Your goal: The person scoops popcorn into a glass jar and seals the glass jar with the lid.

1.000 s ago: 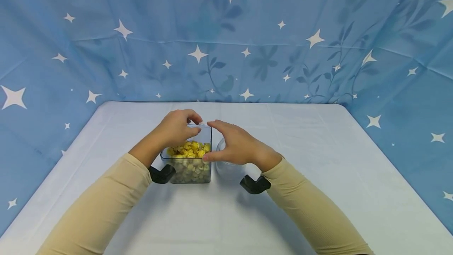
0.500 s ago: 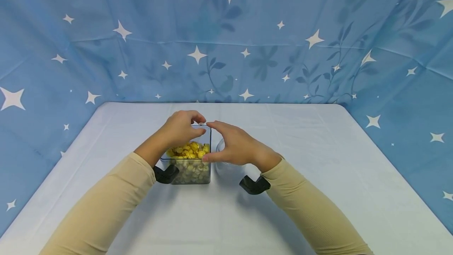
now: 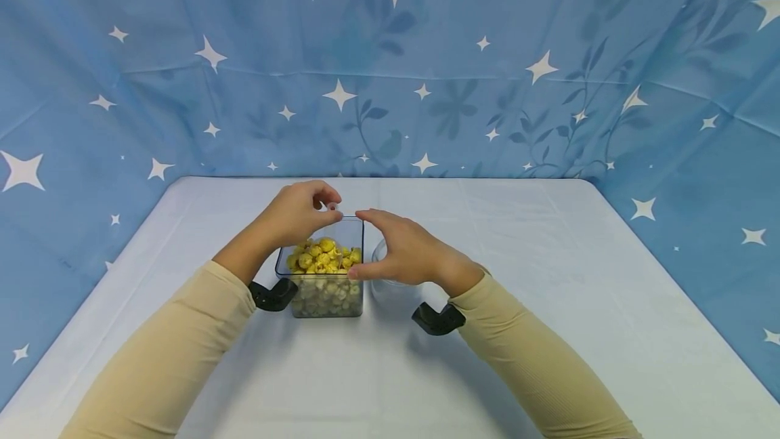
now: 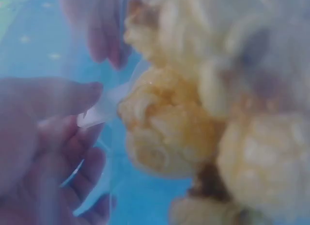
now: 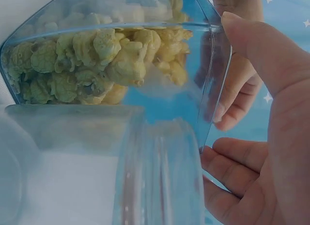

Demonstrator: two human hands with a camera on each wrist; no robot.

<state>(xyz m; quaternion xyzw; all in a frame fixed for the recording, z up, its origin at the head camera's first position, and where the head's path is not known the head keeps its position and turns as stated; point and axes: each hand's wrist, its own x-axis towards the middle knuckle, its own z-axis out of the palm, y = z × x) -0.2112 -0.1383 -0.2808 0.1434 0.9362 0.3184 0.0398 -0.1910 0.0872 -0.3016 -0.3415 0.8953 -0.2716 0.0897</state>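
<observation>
A pale plastic spoon is pinched by the left hand.
It is pointed near, into round yellow popcorn; the clear square plastic box is held by the right hand.

My beige-and-black arm setup, nothing fancy lol

So my left arm's in a plain beige, close-fitting fabric sleeve, and my right arm's in a matching beige fabric sleeve with fine ribbing along it and a few soft creases. Both end at the wrist. At the left cuff I've got a chunky, bent black block with a bit of shine, and a similar curved black block at the right. My left hand and right hand are bare.
</observation>
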